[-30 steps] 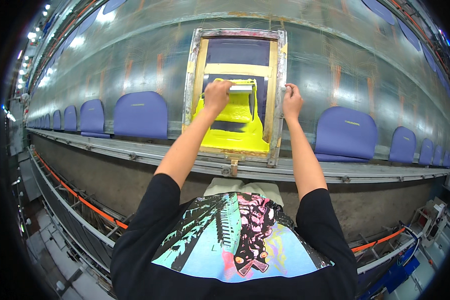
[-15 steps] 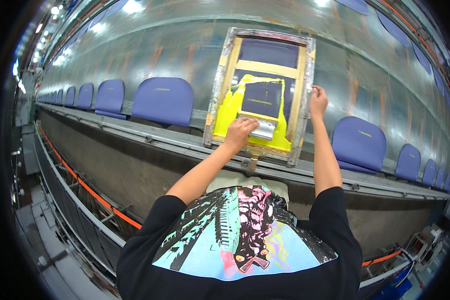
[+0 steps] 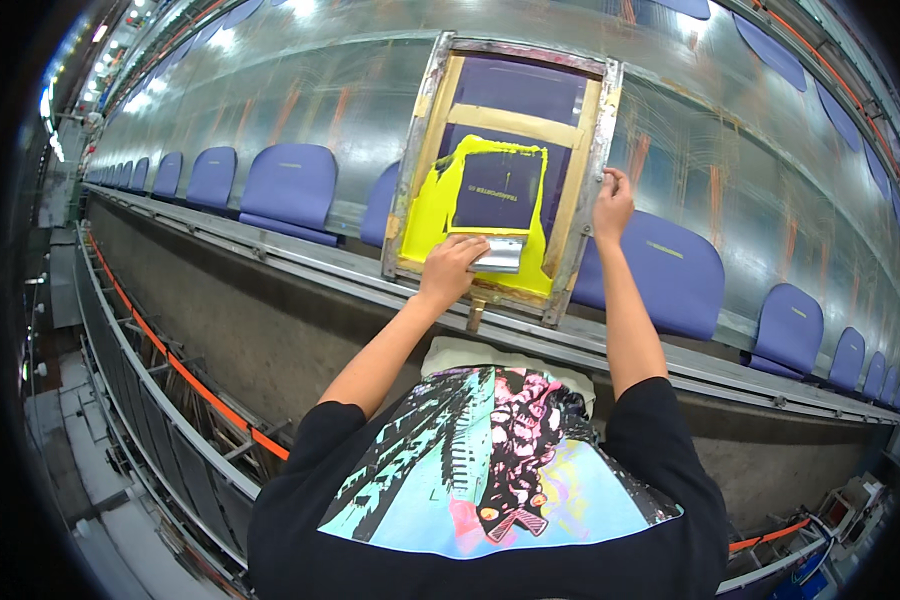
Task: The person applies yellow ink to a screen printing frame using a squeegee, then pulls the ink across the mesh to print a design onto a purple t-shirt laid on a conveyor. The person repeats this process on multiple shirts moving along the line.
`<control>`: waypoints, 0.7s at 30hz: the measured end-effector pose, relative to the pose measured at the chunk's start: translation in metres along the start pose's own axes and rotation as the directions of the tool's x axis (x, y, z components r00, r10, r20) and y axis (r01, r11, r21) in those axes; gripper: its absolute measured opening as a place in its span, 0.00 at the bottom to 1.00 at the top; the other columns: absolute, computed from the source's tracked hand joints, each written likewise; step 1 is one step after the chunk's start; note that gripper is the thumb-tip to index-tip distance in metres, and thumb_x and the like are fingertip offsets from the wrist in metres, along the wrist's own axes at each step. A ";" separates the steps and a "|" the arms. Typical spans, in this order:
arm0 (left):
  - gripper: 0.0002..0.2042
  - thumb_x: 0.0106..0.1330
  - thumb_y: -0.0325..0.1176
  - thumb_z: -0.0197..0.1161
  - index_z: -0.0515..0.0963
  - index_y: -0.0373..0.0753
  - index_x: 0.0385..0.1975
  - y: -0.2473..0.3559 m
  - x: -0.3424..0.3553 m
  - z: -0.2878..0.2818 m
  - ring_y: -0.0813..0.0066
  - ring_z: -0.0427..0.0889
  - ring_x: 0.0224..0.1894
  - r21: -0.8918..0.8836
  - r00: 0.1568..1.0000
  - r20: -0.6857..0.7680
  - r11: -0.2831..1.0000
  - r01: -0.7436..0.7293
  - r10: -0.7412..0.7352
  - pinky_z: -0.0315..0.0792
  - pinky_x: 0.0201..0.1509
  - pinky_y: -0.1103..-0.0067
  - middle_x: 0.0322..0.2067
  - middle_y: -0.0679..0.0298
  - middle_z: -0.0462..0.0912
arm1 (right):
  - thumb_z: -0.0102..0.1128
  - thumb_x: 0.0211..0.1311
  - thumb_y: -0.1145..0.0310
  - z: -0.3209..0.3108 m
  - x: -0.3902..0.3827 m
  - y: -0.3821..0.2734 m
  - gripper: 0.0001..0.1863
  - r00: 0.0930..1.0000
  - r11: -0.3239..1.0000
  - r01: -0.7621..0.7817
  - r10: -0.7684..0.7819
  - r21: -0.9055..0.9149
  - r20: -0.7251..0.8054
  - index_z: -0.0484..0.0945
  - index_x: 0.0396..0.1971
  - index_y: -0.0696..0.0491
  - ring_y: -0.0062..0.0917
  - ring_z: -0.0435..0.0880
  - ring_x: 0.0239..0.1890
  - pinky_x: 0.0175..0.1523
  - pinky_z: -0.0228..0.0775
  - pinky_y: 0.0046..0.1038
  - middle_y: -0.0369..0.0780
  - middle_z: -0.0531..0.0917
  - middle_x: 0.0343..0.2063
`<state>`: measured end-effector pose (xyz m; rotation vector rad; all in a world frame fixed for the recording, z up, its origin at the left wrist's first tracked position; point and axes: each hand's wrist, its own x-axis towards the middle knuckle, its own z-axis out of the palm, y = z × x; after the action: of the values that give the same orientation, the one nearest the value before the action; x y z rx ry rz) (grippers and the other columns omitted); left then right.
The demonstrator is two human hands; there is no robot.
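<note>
A screen-printing frame (image 3: pixel 425 165) with worn, taped rails stands slightly tilted over the near edge of a long table. Bright yellow ink (image 3: pixel 425 237) lies on its mesh around a dark window. My left hand (image 3: pixel 451 268) is closed round the left end of a silver squeegee (image 3: pixel 500 256), low inside the frame. On the right rail, my right hand (image 3: pixel 615 205) grips with fingers curled at its outer side. Purple rounded panels lie beside the frame: one (image 3: pixel 377 208) partly hidden at its left, another (image 3: pixel 665 275) with small yellow print at its right.
The glossy table (image 3: pixel 260 115) carries a row of purple panels (image 3: pixel 288 190) along its near edge, more (image 3: pixel 770 50) along the far edge. A metal rail (image 3: pixel 700 375) borders the near side. Below left run a grey railing (image 3: pixel 150 380) and an orange strip (image 3: pixel 195 390).
The frame has shifted sideways relative to the row and now overlaps the gap between two purple panels. Both hands have travelled with it, keeping hold of the squeegee and frame.
</note>
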<state>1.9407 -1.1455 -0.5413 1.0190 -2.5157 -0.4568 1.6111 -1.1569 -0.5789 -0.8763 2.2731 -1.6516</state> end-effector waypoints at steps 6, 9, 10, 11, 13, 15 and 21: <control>0.25 0.52 0.17 0.63 0.84 0.47 0.52 -0.052 -0.027 -0.015 0.59 0.82 0.58 0.025 0.999 -0.037 0.999 0.036 -0.035 0.77 0.59 0.65 0.55 0.67 0.85 | 0.54 0.74 0.67 0.049 -0.024 -0.023 0.09 0.998 1.000 -0.025 0.026 -0.019 0.051 0.83 0.43 0.52 0.28 0.76 0.22 0.33 0.67 0.36 0.41 0.80 0.21; 0.25 0.53 0.18 0.64 0.84 0.48 0.52 -0.080 -0.067 -0.024 0.59 0.82 0.58 0.024 0.999 -0.021 0.999 0.030 -0.030 0.76 0.60 0.64 0.56 0.68 0.85 | 0.53 0.74 0.67 0.074 -0.052 -0.015 0.10 0.997 0.998 -0.043 0.046 -0.056 0.057 0.82 0.43 0.53 0.32 0.78 0.23 0.35 0.68 0.38 0.43 0.81 0.21; 0.25 0.53 0.18 0.63 0.84 0.48 0.52 -0.090 -0.081 -0.024 0.59 0.82 0.58 0.024 1.000 -0.015 1.000 0.002 -0.002 0.76 0.61 0.63 0.56 0.68 0.85 | 0.53 0.74 0.67 0.082 -0.061 -0.010 0.10 0.997 0.997 -0.047 0.050 -0.068 0.051 0.82 0.43 0.53 0.33 0.79 0.24 0.35 0.69 0.38 0.43 0.81 0.22; 0.26 0.53 0.17 0.63 0.84 0.48 0.52 -0.100 -0.095 -0.025 0.59 0.82 0.58 0.022 1.000 -0.008 0.999 -0.027 0.027 0.75 0.62 0.62 0.56 0.68 0.85 | 0.53 0.74 0.67 0.089 -0.068 -0.006 0.10 0.999 0.997 -0.022 0.025 -0.073 0.035 0.82 0.43 0.53 0.34 0.80 0.24 0.35 0.69 0.39 0.44 0.82 0.22; 0.23 0.57 0.19 0.61 0.83 0.47 0.52 -0.119 -0.114 -0.026 0.58 0.81 0.60 0.024 0.997 0.034 0.997 -0.075 0.074 0.73 0.65 0.58 0.57 0.68 0.84 | 0.53 0.74 0.67 0.104 -0.082 -0.004 0.10 1.000 0.996 0.029 -0.028 -0.079 0.010 0.82 0.43 0.53 0.35 0.81 0.25 0.35 0.69 0.39 0.44 0.82 0.22; 0.22 0.57 0.19 0.61 0.84 0.47 0.52 -0.134 -0.124 -0.017 0.59 0.82 0.60 0.066 0.995 0.007 0.993 -0.096 0.096 0.74 0.64 0.58 0.57 0.68 0.85 | 0.53 0.73 0.66 0.111 -0.101 -0.002 0.10 1.000 0.995 -0.002 0.004 -0.097 0.028 0.82 0.43 0.53 0.37 0.81 0.26 0.36 0.70 0.40 0.44 0.82 0.23; 0.17 0.54 0.19 0.61 0.87 0.47 0.40 -0.164 0.003 -0.033 0.57 0.86 0.41 -0.009 0.992 -0.118 0.999 -0.042 0.041 0.79 0.46 0.63 0.37 0.61 0.89 | 0.52 0.74 0.65 0.114 -0.119 -0.014 0.11 0.999 0.993 -0.015 0.019 -0.116 0.030 0.82 0.44 0.52 0.41 0.83 0.29 0.39 0.71 0.43 0.46 0.84 0.25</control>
<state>2.0505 -1.2645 -0.5826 0.9591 -2.4224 -0.3867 1.7667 -1.1836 -0.6279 -0.8982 2.3689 -1.5005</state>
